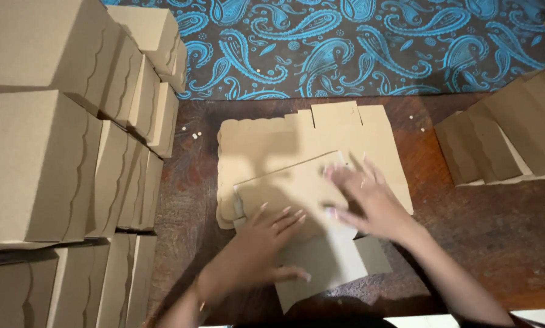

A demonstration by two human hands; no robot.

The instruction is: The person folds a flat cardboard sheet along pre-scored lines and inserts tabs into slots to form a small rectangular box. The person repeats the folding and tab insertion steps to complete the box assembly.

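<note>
We pressed a flat cardboard blank atop the stack at the bench centre, left hand and right hand spread flat, gripping nothing. It could slide askew and crease.

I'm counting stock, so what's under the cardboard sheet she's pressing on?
Under the cardboard sheet lies a stack of flat cardboard cutouts on the wooden table. The count is hidden.

Bare forearms; maybe a wrist bracelet.
</note>
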